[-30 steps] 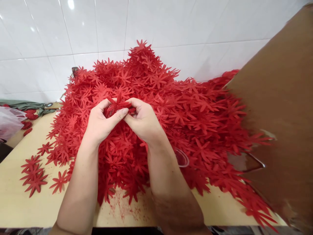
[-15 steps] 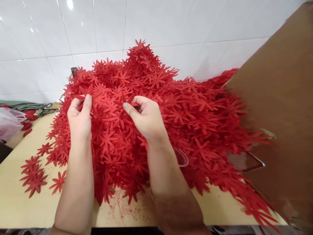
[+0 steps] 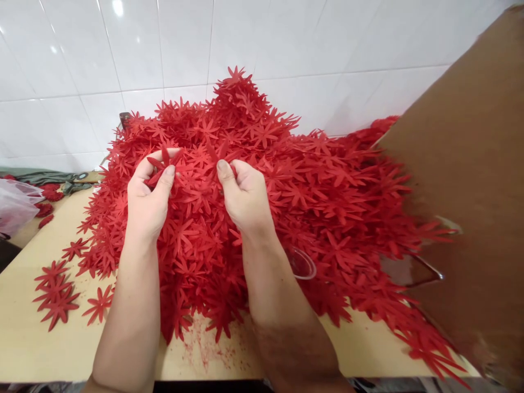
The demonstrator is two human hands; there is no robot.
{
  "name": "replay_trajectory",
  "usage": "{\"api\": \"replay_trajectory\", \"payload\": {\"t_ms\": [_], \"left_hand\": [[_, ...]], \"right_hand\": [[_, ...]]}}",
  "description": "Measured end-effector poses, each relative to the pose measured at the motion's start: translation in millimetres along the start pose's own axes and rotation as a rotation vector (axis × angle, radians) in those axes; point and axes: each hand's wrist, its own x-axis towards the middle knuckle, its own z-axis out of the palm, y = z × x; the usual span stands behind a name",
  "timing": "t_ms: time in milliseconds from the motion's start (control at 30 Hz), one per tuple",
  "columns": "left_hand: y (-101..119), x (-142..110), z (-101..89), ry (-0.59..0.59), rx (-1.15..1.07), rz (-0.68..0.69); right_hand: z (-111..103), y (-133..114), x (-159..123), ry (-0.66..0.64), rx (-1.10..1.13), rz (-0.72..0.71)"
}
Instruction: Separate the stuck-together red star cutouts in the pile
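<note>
A large heap of red flower-shaped petal pieces (image 3: 192, 234) covers much of the table, each piece with several narrow petals. Over the front of the heap, my left hand (image 3: 151, 188) pinches a red petal piece (image 3: 165, 158) between thumb and fingers, its petals standing up past the thumb. My right hand (image 3: 243, 191), a short way to the right, grips another red petal piece (image 3: 223, 148); its tips show above the thumb and the rest is hidden by the hand. The two hands are apart.
A brown cardboard box (image 3: 462, 180) stands on the right, against the heap. A clear plastic rim (image 3: 303, 263) pokes out beside my right forearm. Loose petal pieces (image 3: 59, 300) lie at the left. Farther left is a translucent plastic bag (image 3: 18, 204). White tiles (image 3: 327, 38) line the back.
My left hand has moved right, nearer to my right hand, and its petal piece shows more fully. My right hand has turned more upright and shifted slightly right.
</note>
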Motion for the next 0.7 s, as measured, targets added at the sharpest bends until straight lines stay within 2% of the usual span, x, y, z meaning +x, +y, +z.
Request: {"api": "replay_trajectory", "payload": {"t_ms": [267,400,533,700], "left_hand": [[6.1,-5.5,15.0,-0.074,0.037,-0.159],[5.6,-4.9,12.9,-0.087,0.020,-0.158],[4.1,-3.8,12.0,0.023,-0.064,-0.188],[2.7,-0.4,15.3,0.173,-0.231,-0.265]], "right_hand": [[1.6,-6.7,-2.1,-0.168,0.115,-0.014],[1.4,-1.8,-1.9,-0.273,0.225,-0.004],[0.5,-3.6,-2.4,-0.377,0.302,0.016],[1.4,-1.8,0.0,-0.279,0.244,0.064]]}}
